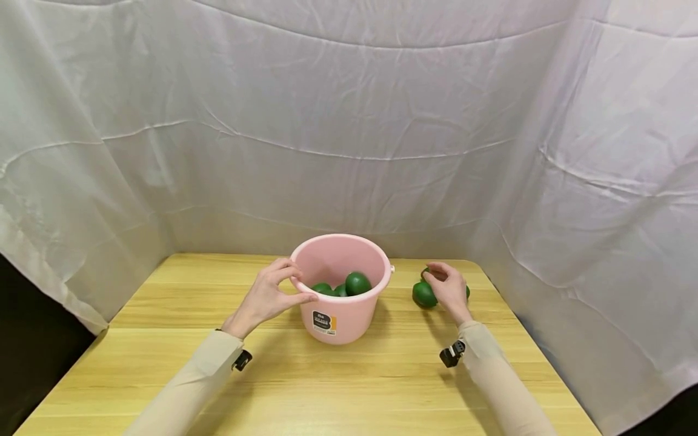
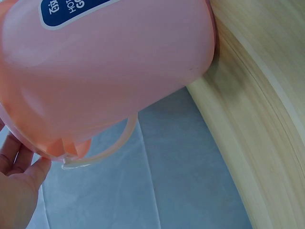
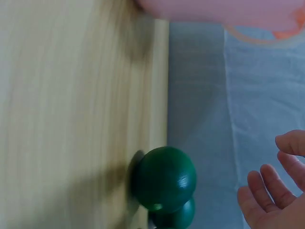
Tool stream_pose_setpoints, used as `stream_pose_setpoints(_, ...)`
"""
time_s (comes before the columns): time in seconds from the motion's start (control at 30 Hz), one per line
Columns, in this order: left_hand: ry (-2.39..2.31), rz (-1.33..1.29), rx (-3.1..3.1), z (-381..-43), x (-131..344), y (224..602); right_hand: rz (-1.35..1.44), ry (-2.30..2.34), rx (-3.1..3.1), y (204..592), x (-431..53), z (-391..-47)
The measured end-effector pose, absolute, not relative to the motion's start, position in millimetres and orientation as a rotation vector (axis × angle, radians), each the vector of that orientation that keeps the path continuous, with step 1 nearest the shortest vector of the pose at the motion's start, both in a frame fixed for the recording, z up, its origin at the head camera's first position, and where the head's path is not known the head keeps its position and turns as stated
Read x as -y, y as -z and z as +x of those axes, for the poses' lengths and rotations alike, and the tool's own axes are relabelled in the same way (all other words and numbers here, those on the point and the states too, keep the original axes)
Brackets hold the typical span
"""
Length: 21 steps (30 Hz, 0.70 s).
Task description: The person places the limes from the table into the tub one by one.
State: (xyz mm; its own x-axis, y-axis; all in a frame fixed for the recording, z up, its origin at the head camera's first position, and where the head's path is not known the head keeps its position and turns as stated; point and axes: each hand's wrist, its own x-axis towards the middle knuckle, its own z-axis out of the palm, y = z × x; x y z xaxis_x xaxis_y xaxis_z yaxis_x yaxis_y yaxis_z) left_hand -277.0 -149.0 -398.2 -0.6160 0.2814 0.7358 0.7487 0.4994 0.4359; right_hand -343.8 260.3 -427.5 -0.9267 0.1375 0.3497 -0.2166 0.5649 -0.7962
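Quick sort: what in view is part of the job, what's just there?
Job:
pink bucket
green fruit in the bucket
green fruit on the table
left hand, holding the bucket's rim
right hand, near the fruit on the table

Just there:
table
grey cloth

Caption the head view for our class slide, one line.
Left grip on a pink bucket with round green objects inside; right grip over more.

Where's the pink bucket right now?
In the head view, the pink bucket sits on the table, between the left hand, which grips its rim, and the round green things near the right hand.
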Motion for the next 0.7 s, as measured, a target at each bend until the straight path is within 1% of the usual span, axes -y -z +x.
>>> stream_pose_setpoints(0.4,1.027,-0.848,2.160,-277,149,398,0.032,-1.165,2.656,445,-272,-353)
stream_pose_setpoints(0.7,1.012,-0.843,2.158,-276,148,397,0.093,-1.045,2.797,455,-270,-356)
